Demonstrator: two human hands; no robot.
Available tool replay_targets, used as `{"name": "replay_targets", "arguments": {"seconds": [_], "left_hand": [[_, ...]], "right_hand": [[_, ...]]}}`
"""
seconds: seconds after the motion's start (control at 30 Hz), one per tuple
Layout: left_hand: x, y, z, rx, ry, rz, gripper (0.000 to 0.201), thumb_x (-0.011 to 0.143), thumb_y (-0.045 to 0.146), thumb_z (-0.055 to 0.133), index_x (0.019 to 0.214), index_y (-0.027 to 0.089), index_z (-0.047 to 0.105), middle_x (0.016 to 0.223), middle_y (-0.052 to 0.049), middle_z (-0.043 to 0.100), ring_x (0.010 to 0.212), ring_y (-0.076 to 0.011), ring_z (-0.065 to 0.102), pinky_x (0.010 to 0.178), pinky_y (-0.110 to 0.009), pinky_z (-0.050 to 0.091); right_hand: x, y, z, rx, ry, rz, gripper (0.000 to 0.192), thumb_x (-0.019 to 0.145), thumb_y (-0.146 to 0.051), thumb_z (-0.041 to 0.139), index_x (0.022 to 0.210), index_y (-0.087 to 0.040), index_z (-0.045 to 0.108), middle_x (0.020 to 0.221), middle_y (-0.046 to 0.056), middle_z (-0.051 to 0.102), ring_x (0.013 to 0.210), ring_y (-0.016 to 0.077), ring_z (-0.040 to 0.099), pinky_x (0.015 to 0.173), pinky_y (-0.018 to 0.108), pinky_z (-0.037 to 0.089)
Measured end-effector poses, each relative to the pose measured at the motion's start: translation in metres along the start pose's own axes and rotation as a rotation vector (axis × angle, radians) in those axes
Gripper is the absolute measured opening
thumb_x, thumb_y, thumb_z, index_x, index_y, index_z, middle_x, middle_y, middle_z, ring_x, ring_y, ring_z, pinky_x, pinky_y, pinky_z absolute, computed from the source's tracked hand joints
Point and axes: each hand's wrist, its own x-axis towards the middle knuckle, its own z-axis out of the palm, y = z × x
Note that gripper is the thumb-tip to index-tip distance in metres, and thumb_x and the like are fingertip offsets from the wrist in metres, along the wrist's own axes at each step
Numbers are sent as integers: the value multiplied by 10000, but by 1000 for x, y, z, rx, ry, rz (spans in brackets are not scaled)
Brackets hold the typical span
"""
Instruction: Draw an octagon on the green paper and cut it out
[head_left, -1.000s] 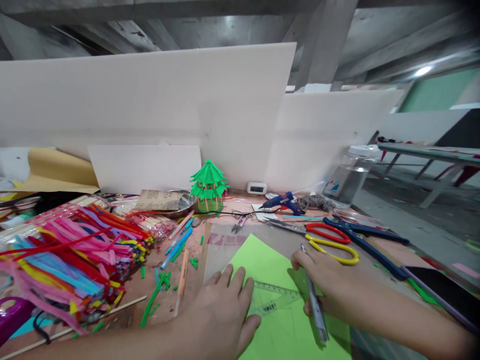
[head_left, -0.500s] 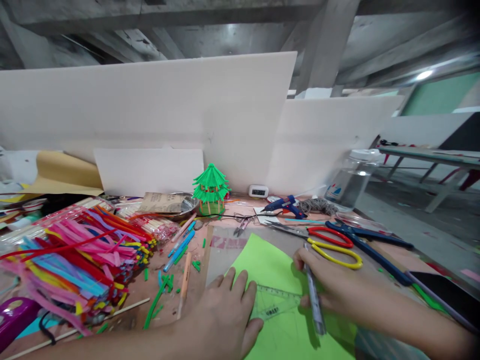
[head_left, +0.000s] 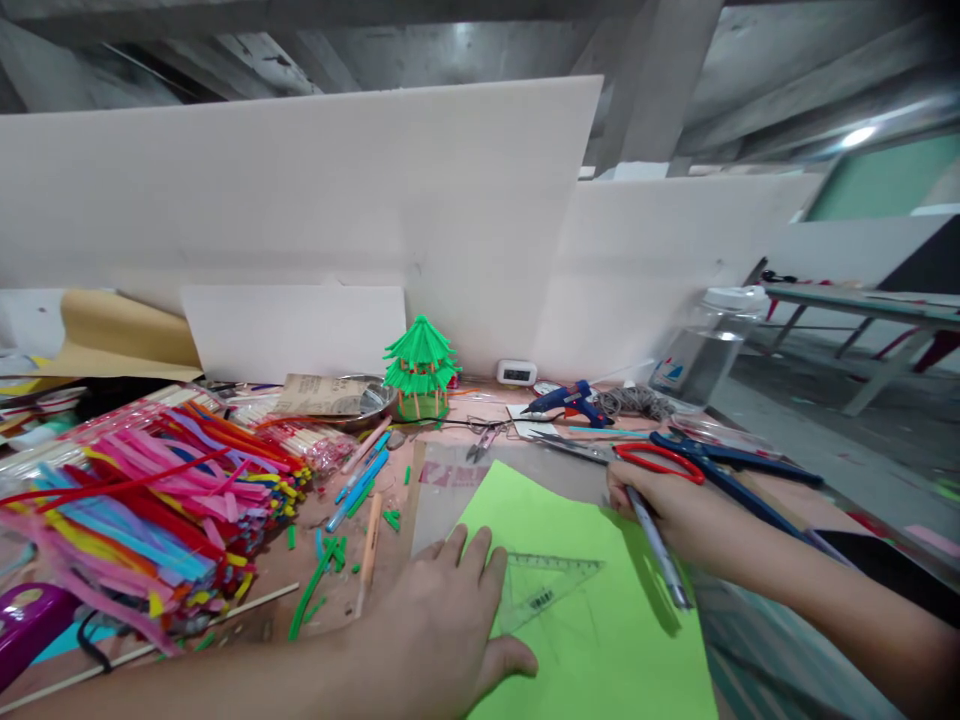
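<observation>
Head view: the left hand lies palm-down, fingers spread, on a light green paper sheet and on the near corner of a clear triangle ruler, its grip open and flat. The right hand is closed around a pen, tip toward the sheet's right edge, beside red-handled scissors and blue-handled scissors. Farther back on the surface stand a green paper pagoda model and a blue glue gun; coloured pipe cleaners lie piled at left.
</observation>
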Motion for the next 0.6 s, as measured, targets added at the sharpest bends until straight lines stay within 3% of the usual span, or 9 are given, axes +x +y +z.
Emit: {"name": "replay_targets", "arguments": {"seconds": [0.17, 0.33, 0.47, 0.6], "left_hand": [[-1, 3, -1, 40, -68, 5, 906, 986, 767, 353, 1501, 37, 502, 1520, -300, 504, 1369, -431, 563, 1044, -541, 557], [-5, 10, 4, 77, -82, 2, 884, 969, 754, 449, 1489, 43, 521, 1462, -317, 553, 1330, -453, 591, 973, -533, 595], [-7, 13, 6, 103, -47, 15, 684, 1009, 613, 544, 1416, 64, 588, 1399, -289, 624, 1194, -420, 688, 868, -487, 630], [-7, 10, 2, 111, 15, 65, 421, 1064, 415, 513, 1306, 92, 632, 1293, -224, 688, 1030, -339, 726, 771, -443, 626]], "right_hand": [[4, -3, 10, 38, -46, 3, 130, 766, -127, 500, 812, -240, 457, 735, 13, 607, 673, 206, 566, 606, 293, 410], [1, -1, 5, 94, -89, -5, 85, 775, -169, 548, 782, -241, 503, 684, -6, 580, 614, 190, 533, 552, 272, 400], [5, 0, 14, 133, 7, -6, 131, 742, -130, 488, 802, -244, 466, 716, 2, 581, 656, 195, 548, 606, 291, 419], [8, -1, 30, 178, 93, 18, 97, 781, -181, 469, 821, -255, 421, 730, 2, 576, 646, 189, 544, 608, 293, 431]]}}
